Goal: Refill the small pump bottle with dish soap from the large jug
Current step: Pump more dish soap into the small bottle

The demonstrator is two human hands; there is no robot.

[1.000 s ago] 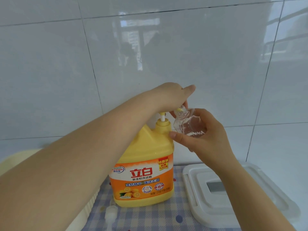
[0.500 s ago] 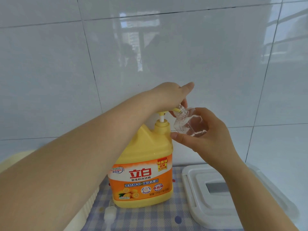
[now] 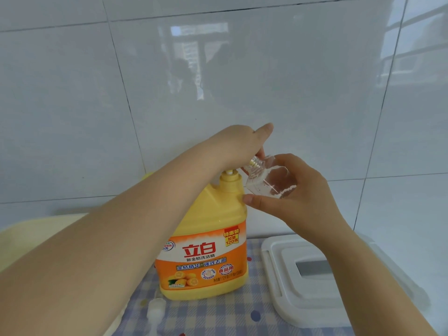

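Since a moment ago the left hand has pushed lower on the pump head of the large jug, the stem under it now nearly sunk into the yellow collar. Its fingers curl over the pump top, most of which is hidden beneath the palm. The right hand grips the small clear bottle just right of centre, tilted with its neck at the spout; whether soap flows is too small to tell. A white pump cap lies low on the checked cloth, partly hidden by the left forearm. The white lid at lower right is partly hidden by the right forearm, and the cloth between it and the jug is narrow
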